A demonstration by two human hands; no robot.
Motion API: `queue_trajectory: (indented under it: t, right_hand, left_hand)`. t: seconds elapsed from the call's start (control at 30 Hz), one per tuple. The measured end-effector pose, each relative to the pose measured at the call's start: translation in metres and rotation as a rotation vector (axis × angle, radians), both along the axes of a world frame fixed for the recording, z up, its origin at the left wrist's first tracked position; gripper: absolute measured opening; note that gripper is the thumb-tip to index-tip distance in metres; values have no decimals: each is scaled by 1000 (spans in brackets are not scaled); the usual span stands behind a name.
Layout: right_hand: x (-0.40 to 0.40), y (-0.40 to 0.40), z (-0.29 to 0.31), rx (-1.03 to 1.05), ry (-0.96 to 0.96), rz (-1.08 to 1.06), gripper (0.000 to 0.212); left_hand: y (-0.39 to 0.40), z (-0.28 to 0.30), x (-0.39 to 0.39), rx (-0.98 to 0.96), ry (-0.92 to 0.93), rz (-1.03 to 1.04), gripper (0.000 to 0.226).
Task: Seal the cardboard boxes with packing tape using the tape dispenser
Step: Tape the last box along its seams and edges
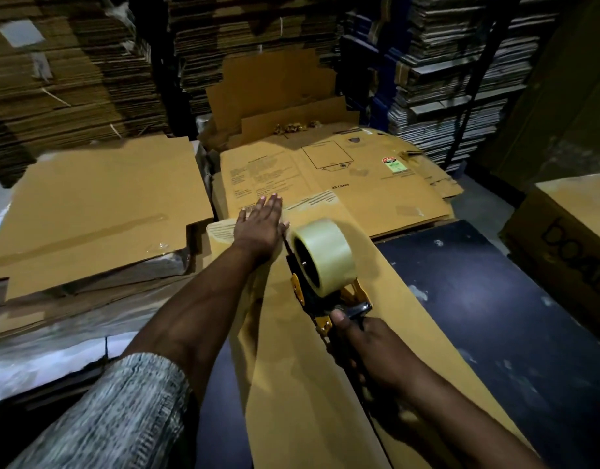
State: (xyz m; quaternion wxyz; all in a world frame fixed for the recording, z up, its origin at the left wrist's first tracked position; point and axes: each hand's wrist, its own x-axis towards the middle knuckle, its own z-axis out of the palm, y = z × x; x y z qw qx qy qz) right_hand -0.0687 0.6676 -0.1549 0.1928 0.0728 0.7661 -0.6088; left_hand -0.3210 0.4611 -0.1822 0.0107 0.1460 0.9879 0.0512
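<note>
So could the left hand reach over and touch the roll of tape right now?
Probably yes. The left hand lies flat on the cardboard box right beside the roll of tape, with nothing between them. The right hand grips only the tape dispenser's handle.

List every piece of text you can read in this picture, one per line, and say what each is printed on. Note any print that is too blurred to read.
"25 Litres": on the flattened printed carton beyond the hands.
"boAt", cut off at the frame edge, so a likely reading only: on the side of the box at right.
Small text blocks and the red and green sticker on the carton: too small and blurred to read.
Printed lines near the left hand: unreadable.
</note>
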Motion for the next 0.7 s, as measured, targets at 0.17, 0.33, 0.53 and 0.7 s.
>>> queue_trajectory:
  t: [0.17, 0.33, 0.53, 0.7]
  right_hand:
    - [17, 5, -2, 46, -13, -24, 92]
    - [19, 5, 10, -6, -4, -41, 62]
    - [28, 3, 17, 1, -3, -24, 61]
    - [78, 20, 23, -47, -133, -10, 59]
  left_hand:
    - [14, 3, 17, 57, 86, 63, 61]
    - [12, 11, 59, 133, -40, -171, 53]
    - [10, 9, 68, -437, -195, -380, 59]
    - [7, 10, 77, -263, -208, -311, 66]
